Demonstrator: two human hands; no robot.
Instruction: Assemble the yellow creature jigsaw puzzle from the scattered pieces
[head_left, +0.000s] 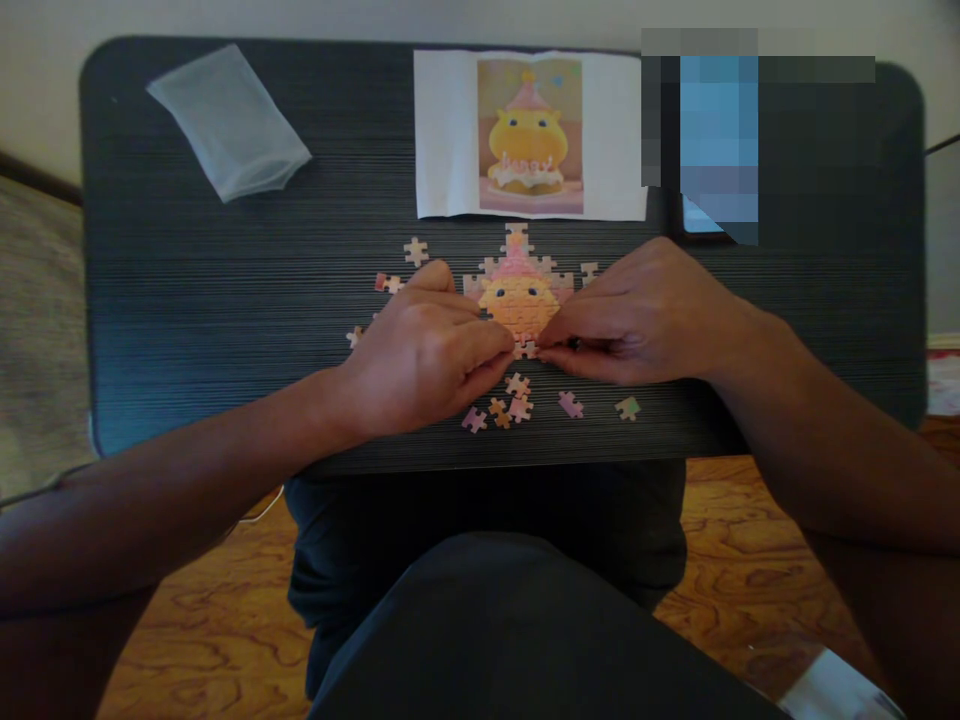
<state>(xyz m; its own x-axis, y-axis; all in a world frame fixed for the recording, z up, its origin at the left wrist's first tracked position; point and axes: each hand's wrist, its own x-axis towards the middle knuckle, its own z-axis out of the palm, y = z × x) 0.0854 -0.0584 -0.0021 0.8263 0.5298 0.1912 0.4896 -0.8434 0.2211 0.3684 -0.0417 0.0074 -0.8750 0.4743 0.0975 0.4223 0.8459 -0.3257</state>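
Note:
A partly joined jigsaw puzzle [517, 290] lies mid-table, showing a yellow face with two dark eyes under a pink hat. At its lower edge sits a small puzzle piece [526, 350], touched from both sides by my fingertips. My left hand [431, 350] pinches its left end, thumb and forefinger together. From the right, my right hand [645, 315] pinches the other end, its palm covering part of the table. Loose pieces lie close below, among them a pinkish one [517, 384], a brown one [499, 412] and a purple one [474, 419].
A printed reference picture [530, 135] on white paper lies behind the puzzle. At the back left rests a translucent bag [229, 125]. A screen device [705, 217], mostly blurred out, is at the back right. More loose pieces [415, 251] lie left of the puzzle.

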